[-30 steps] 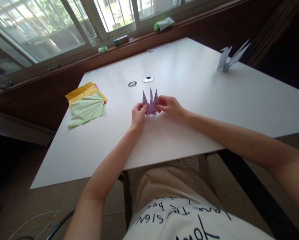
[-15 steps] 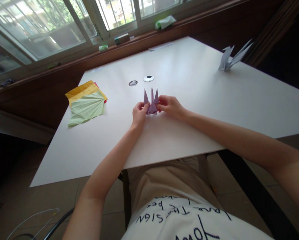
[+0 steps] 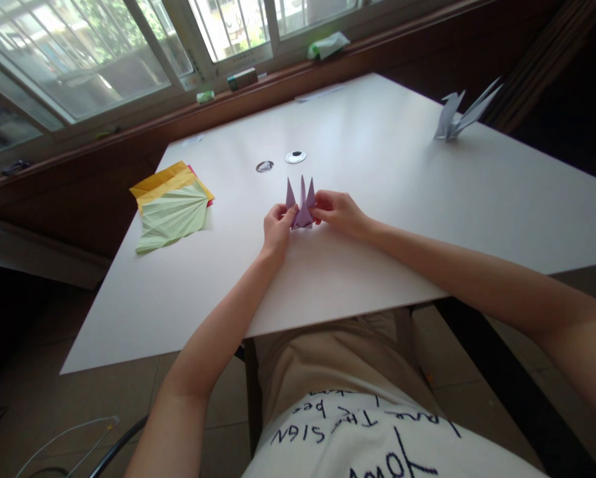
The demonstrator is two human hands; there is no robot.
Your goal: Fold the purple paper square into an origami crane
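Purple folded paper (image 3: 302, 211), three sharp points up, pinched between both hands on the white table (image 3: 387, 199). Left hand (image 3: 276, 229) closed on the lower left edge, thumb and forefinger tips pressed together on the paper, other fingers curled under toward the palm. Right hand (image 3: 338, 212) closed on the right side, fingertips nipping the flap just below the rightmost point, knuckles raised, wrist resting on the tabletop. Base of the piece touching or just above the table between the two sets of fingertips; cannot tell which. Just beyond the fingertips, toward the window, two small round things: a white ring (image 3: 295, 157) and a darker disc (image 3: 264, 166), side by side, apart from the paper. Well out to the left of the left hand, a stack of coloured sheets (image 3: 171, 199), pale green pleated sheet on top, yellow beneath, a sliver of red at the edge. Far off to the right of the right hand, near the table's far corner, a finished paper crane (image 3: 460, 116), pale lilac, wings raised. Along the sill past the table, a small box (image 3: 242, 79) and a crumpled green-white wrapper (image 3: 327, 45).
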